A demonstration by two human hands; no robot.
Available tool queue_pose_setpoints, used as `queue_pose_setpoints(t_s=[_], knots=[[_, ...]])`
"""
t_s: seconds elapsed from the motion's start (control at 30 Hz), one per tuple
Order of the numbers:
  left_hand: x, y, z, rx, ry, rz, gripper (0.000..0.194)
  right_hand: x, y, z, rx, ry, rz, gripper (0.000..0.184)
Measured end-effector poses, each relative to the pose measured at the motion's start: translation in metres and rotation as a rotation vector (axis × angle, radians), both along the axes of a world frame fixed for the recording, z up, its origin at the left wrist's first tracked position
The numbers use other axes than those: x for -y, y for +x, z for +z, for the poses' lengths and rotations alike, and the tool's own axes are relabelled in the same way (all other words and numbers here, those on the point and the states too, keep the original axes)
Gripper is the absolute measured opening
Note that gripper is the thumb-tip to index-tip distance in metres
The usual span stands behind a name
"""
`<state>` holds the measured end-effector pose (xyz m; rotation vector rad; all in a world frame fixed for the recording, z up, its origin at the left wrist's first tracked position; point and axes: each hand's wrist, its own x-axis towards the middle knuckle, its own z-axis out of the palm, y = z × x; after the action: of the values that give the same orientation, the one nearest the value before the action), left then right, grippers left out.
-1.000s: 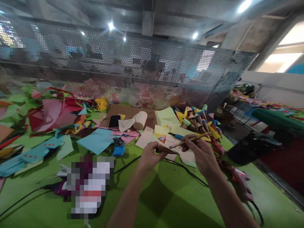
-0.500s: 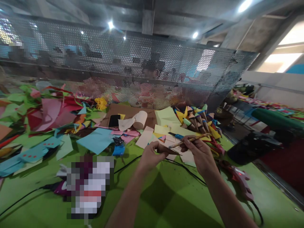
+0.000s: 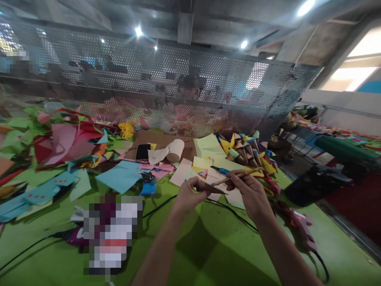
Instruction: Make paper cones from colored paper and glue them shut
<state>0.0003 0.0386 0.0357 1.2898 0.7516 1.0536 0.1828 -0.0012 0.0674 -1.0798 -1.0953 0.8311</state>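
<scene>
Between the thumb and fingers of my left hand (image 3: pixel 192 195) is a small brown paper piece (image 3: pixel 212 189), seen nearly edge-on and tapering to the right. My right hand (image 3: pixel 248 192) grips a thin paintbrush (image 3: pixel 238 175) with a light wooden handle. The brush points left, its tip at or just above the brown piece; whether they touch I cannot tell. Both hands are raised over the green table (image 3: pixel 220 242). Pale paper sheets (image 3: pixel 181 172) and a blue-handled tool (image 3: pixel 220 170) lie behind them.
Brown paper cones (image 3: pixel 250 153) cluster at the back right. A pink glue gun (image 3: pixel 303 228) lies right, with a black cable (image 3: pixel 232 210) across the table. A paper roll (image 3: pixel 175 151), phone (image 3: pixel 143 152) and blue sheet (image 3: pixel 120 176) sit further back. A perforated metal screen (image 3: pixel 166 79) stands behind.
The brush tip has shifted slightly left along the brown piece, and that piece has tilted a little. Both hands otherwise keep nearly the same place and grip.
</scene>
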Motion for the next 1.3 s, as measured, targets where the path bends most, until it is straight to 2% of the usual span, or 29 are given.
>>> queue_pose_setpoints(t_s=[0.1, 0.3, 0.5, 0.9, 1.3], knots=[[-0.001, 0.0, -0.002, -0.014, 0.014, -0.022, 0.023, -0.001, -0.002, 0.0, -0.01, -0.001, 0.006, 0.021], [-0.005, 0.0, -0.01, -0.068, 0.088, 0.029, 0.018, -0.002, -0.005, -0.001, 0.001, 0.001, 0.022, 0.022], [-0.002, 0.0, -0.006, 0.004, 0.055, 0.015, 0.021, 0.0, -0.001, -0.001, 0.008, -0.007, 0.016, 0.021], [-0.002, 0.0, -0.001, 0.007, 0.048, 0.015, 0.019, 0.004, 0.006, 0.0, 0.019, -0.009, -0.004, 0.021], [-0.005, -0.001, -0.005, -0.001, 0.076, 0.044, 0.019, 0.009, 0.009, 0.002, 0.049, -0.011, -0.017, 0.024]])
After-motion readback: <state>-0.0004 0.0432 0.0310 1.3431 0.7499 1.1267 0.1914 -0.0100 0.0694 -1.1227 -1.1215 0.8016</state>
